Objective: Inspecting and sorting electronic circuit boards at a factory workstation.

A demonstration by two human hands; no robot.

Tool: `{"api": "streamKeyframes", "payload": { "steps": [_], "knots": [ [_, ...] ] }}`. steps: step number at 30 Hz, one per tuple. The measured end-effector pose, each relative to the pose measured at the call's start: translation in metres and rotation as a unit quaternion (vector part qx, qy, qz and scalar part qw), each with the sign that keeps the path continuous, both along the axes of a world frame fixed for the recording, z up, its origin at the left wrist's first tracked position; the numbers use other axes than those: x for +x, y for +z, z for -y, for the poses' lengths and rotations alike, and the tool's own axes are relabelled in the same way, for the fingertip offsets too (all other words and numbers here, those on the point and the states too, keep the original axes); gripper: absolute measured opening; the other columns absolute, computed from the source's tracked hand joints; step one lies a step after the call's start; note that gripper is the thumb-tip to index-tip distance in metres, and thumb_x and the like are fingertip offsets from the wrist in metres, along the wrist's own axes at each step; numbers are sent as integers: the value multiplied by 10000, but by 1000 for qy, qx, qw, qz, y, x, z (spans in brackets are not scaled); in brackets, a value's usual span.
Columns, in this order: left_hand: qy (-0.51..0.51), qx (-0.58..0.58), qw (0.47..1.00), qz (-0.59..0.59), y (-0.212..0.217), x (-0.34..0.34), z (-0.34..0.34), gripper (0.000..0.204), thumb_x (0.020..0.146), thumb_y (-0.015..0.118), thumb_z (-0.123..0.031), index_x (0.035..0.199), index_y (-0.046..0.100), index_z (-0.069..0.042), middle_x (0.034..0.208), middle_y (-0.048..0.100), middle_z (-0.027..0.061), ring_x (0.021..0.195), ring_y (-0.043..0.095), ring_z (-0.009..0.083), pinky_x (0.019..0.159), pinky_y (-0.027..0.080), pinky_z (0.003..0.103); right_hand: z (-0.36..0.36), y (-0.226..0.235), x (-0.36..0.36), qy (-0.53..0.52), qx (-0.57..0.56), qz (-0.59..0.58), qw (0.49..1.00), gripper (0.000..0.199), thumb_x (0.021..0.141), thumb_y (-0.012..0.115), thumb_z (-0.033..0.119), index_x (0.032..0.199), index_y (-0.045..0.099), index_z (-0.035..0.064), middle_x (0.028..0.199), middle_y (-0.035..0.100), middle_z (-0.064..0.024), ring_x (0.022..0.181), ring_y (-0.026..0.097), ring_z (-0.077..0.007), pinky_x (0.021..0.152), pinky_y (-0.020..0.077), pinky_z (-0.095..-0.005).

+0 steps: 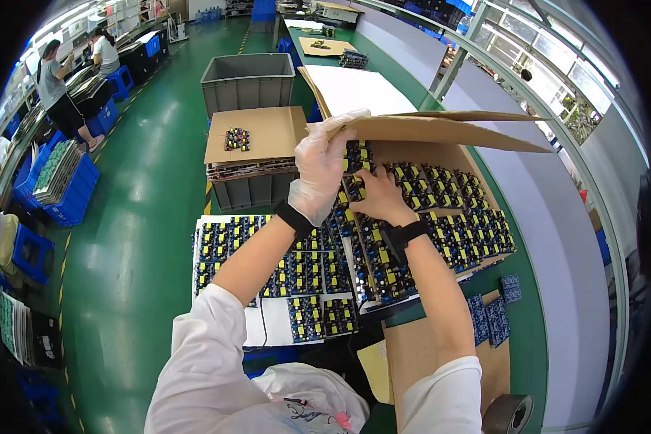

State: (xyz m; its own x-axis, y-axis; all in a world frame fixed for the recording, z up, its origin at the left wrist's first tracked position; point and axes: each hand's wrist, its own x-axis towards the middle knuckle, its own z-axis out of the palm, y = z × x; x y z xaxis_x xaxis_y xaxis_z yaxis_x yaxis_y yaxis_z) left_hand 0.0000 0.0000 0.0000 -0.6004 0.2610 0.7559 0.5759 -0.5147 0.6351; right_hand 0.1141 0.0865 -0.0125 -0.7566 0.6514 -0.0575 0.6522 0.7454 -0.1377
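Note:
My left hand [321,170], in a clear thin glove, grips the near-left edge of brown cardboard sheets [441,131] and holds them tilted up. Beneath the raised sheets, my bare right hand [385,198] reaches in from the right. Its thumb and fingers are bent around a small circuit board [356,189] in the left part of the layer; the fingertips are partly hidden among the parts. Rows of similar circuit boards [459,235] with yellow blocks lie on cardboard around this hand. More boards [307,273] lie on a white sheet below my left forearm.
A brown cardboard stack [271,134] with a few boards sits left of my left hand, before a grey crate [247,85]. Blue boards [498,320] and a dark roll [508,415] lie at the lower right. People [61,87] work at the far-left bench.

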Motion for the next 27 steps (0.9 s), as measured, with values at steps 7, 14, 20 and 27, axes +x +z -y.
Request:
{"api": "streamKeyframes", "payload": {
  "steps": [7,14,20,27],
  "knots": [
    [-6,30,976,-217,-6,3,5,360,777,565,85,1078,631,-101,983,679,82,912,656,225,932,459,416,33,24,49,182,20,-188,965,590,738,715,335,1200,529,20,1161,512,-211,1080,511,-354,931,424,-400],
    [-148,-38,892,-425,-47,26,29,391,751,557,-28,1135,606,-84,1137,618,93,1060,586,259,970,420,460,150,80,179,290,-145,-93,941,474,798,690,296,1170,550,37,1078,597,-163,940,589,-343,808,488,-388],
    [-149,-190,779,-579,-80,29,40,439,745,575,-99,1181,573,-52,1182,579,117,1165,511,296,996,380,478,148,53,279,66,-185,-93,976,445,809,674,325,1122,560,31,1003,615,-166,852,612,-319,730,501,-389],
    [-149,-299,759,-560,-55,62,58,641,694,696,-234,1279,489,-74,1317,478,177,1207,468,393,1038,302,566,-9,27,448,-318,-1,52,947,415,721,724,284,1026,632,17,928,669,-188,883,636,-338,771,506,-397]
  ]
}}
